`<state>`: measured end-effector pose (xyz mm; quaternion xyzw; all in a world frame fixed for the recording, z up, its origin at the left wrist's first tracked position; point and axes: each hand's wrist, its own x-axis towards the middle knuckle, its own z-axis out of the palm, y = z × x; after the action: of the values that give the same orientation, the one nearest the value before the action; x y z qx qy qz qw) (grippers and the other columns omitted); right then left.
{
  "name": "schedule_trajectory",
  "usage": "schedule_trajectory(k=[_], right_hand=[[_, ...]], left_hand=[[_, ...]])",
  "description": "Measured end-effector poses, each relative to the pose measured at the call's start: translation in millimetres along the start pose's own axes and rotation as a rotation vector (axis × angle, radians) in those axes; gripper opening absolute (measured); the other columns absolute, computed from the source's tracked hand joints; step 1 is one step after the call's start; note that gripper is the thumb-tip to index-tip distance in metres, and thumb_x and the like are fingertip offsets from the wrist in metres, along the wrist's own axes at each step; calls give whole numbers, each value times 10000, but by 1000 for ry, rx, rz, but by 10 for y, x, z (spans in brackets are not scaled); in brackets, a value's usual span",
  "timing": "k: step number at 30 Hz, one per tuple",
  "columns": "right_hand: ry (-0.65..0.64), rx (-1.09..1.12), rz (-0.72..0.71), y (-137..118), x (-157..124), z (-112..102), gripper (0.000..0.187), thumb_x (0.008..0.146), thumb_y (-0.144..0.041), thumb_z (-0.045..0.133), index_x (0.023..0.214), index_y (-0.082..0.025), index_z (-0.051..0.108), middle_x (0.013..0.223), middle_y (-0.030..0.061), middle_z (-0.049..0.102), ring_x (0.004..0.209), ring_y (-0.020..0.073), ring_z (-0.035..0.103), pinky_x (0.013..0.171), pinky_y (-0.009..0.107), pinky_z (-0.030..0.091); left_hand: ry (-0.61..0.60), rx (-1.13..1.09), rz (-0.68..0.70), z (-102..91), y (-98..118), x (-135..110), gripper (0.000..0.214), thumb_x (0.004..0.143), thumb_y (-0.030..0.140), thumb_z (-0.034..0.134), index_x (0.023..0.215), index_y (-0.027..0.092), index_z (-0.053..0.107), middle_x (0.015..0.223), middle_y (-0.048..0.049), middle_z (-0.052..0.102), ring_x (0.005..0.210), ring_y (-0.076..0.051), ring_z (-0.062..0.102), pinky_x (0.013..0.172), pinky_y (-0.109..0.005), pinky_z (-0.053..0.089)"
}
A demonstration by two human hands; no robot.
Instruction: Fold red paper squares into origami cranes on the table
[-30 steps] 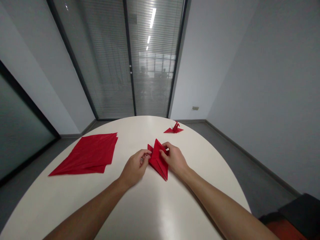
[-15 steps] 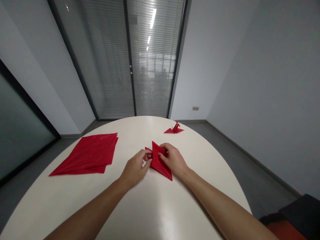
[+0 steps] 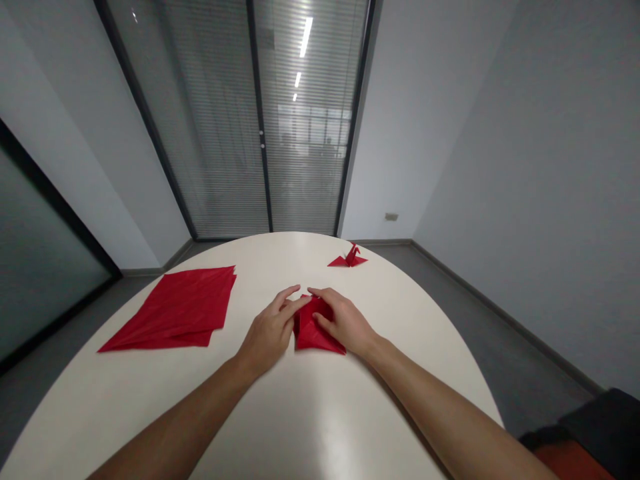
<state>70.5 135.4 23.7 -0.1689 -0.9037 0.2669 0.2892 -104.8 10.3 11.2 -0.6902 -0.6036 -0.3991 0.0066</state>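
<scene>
A small folded piece of red paper [image 3: 320, 339] rests on the table in front of me, roughly square with a pointed lower right corner. My right hand [image 3: 345, 323] holds its right side, thumb on the near face and fingers curved over the far edge. At the paper's left edge is my left hand [image 3: 270, 330], open, its fingers stretched out and apart. One left fingertip reaches the paper's upper left part. Part of the paper's right side is hidden under my right hand.
Red paper sheets [image 3: 185, 307] lie stacked on the left of the round white table [image 3: 260, 427]. A finished red origami crane [image 3: 350, 258] stands near the far edge, right of centre. A dark and orange chair [image 3: 595, 433] is at the lower right.
The paper has turned and flattened from a tilted, opened shape into a compact square. My left fingers have gone from pinching its left flap to stretched out; my right hand stays on its right side.
</scene>
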Motion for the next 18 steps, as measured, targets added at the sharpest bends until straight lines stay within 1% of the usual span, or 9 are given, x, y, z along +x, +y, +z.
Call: schedule_trajectory(k=[4, 7, 9, 11, 13, 15, 18], right_hand=[[14, 10, 0, -15, -13, -9, 540, 881, -108, 610, 1395, -242, 519, 1315, 94, 630, 1197, 224, 608, 1057, 416, 472], [14, -1, 8, -49, -15, -14, 604, 861, -177, 672, 1430, -235, 475, 1394, 114, 587, 1265, 244, 571, 1089, 436, 442], [4, -28, 7, -83, -12, -15, 748, 801, -245, 761, 1470, -233, 426, 1412, 131, 569, 1279, 275, 557, 1093, 459, 428], [-5, -46, 7, -117, -9, -13, 923, 734, -300, 829, 1519, -238, 349, 1411, 142, 564, 1268, 297, 559, 1081, 472, 427], [-7, -50, 26, -141, -7, -5, 1038, 710, -337, 849, 1559, -243, 259, 1413, 142, 562, 1246, 303, 569, 1056, 466, 440], [-3, -59, 67, -155, -6, 8, 1060, 732, -359, 828, 1577, -247, 197, 1411, 133, 567, 1198, 300, 595, 1018, 451, 461], [-1, -76, 149, -159, -6, 26, 996, 789, -363, 769, 1582, -264, 173, 1377, 111, 593, 1065, 278, 653, 942, 423, 489]], left_hand=[[-2, 51, 55, -44, 19, 2, 544, 939, 50, 390, 1409, 292, 518, 1549, -74, 412, 1147, -193, 626, 1005, -390, 540], [-29, 33, 65, -50, 37, 4, 508, 948, 56, 378, 1383, 275, 522, 1560, -81, 395, 1180, -193, 612, 1024, -389, 527], [-35, 2, 44, -37, 46, 6, 491, 961, 77, 369, 1402, 257, 489, 1545, -92, 418, 1263, -206, 569, 1083, -408, 489], [-34, -36, -4, -17, 56, 6, 483, 979, 107, 357, 1438, 230, 440, 1502, -110, 472, 1317, -216, 533, 1120, -424, 458], [-54, -75, -66, 2, 71, 2, 488, 995, 139, 351, 1477, 204, 392, 1451, -128, 531, 1287, -220, 564, 1106, -421, 469], [-92, -112, -111, 14, 89, -4, 505, 1008, 169, 354, 1512, 192, 353, 1428, -139, 562, 1239, -224, 604, 1080, -410, 487], [-152, -161, -147, 22, 102, -18, 537, 1023, 214, 355, 1556, 191, 293, 1416, -146, 580, 1250, -239, 602, 1072, -405, 480]])
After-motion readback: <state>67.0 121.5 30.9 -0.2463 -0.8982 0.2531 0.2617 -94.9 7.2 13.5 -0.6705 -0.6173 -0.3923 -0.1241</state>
